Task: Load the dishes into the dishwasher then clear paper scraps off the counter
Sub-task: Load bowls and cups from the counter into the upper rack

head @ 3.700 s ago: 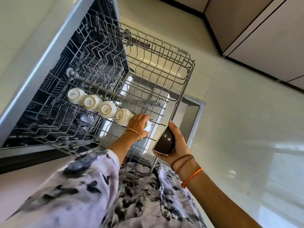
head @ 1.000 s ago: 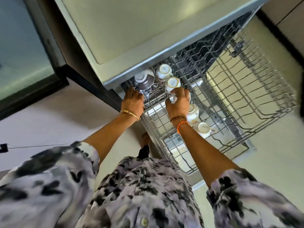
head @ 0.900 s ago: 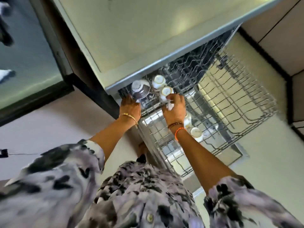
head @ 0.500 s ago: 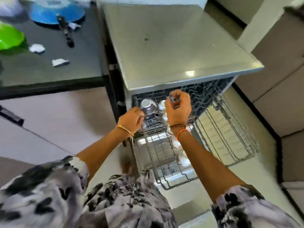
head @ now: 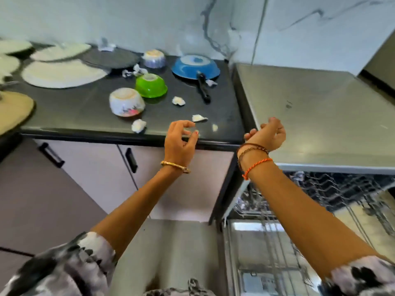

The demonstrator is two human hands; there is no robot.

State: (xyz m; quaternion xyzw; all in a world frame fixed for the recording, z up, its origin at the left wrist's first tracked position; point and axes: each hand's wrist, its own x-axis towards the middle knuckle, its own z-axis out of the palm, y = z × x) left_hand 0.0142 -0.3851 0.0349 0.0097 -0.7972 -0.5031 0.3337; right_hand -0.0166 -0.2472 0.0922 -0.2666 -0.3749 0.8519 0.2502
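Dishes [head: 127, 102] on counter [head: 85, 112]; hands [head: 180, 139] apparently empty, fingers loosely curled

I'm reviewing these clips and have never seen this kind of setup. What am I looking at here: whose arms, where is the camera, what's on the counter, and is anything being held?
There is no robot. A camera worn on a person's head looks down at their two bare arms. The left hand and right hand hover at the edge of the black counter, fingers loosely curled, holding nothing. On the counter lie upturned bowls, among them a green bowl and a floral bowl, a blue pan, several plates and crumpled paper scraps. At lower right the dishwasher rack stands pulled out.
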